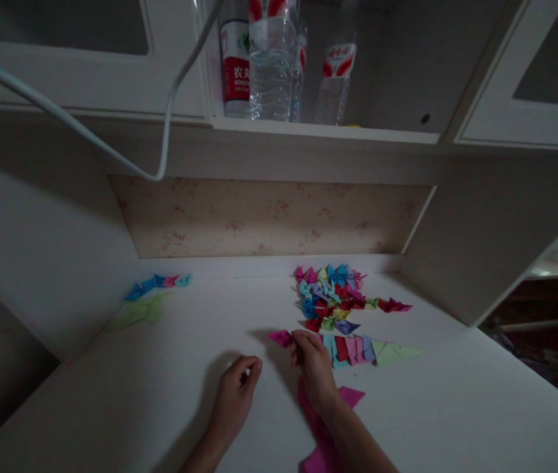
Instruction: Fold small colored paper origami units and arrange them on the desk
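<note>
My right hand [312, 364] pinches a small magenta origami piece [280, 338] between thumb and fingers, its pointed end sticking out to the left. To the left and a little nearer, my left hand [238, 389] is curled with thumb and forefinger together; nothing shows in it. Partly hidden beneath my right hand and forearm lies a larger magenta folded paper [321, 430]. Just right of the right hand is a row of flat folded papers [352, 349] in several colours. Behind it, a pile of colourful origami pieces [331, 292] spreads over the white tabletop [200, 335].
At the back left sit blue and pink origami pieces [158, 282] and pale green folded papers [141, 310]. Overhead, an open shelf [328, 128] holds plastic bottles [272, 72] and a red-and-white can [236, 69]. A white cable [165, 138] hangs in front. Side panels [480, 243] flank the tabletop.
</note>
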Tool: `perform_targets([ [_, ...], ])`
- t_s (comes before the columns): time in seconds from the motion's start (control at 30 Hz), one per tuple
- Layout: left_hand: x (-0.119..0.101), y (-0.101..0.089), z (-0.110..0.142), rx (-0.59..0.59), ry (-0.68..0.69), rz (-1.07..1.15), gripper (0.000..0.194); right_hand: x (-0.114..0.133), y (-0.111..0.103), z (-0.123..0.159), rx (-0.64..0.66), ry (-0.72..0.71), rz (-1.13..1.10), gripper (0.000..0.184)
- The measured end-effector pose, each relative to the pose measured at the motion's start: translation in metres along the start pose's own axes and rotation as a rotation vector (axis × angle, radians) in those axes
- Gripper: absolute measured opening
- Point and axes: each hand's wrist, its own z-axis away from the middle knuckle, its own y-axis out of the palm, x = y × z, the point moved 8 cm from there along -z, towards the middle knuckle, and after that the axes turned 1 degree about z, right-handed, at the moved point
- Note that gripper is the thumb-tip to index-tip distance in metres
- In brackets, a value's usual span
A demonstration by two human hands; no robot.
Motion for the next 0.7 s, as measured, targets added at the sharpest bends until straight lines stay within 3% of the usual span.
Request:
perform_targets([
  [0.13,0.005,0.006,0.001,0.052,-0.017,-0.006,0.034,0.044,-0.033,-0.023,-0.017,-0.047,0.021,0.026],
  [0.37,0.012,0.01,-0.002,0.087,-0.023,-0.007,0.033,0.11,-0.143,-0.068,-0.204,-0.061,0.194,0.016],
  [0.53,0.015,0.01,-0.002,0.08,-0.047,0.009,0.033,0.127,-0.197,-0.087,-0.277,0.008,0.381,0.013],
  [0.7,0.013,0.01,-0.002,0.085,-0.063,-0.002,0.036,0.119,-0.225,-0.106,-0.308,0.103,0.574,0.017],
])
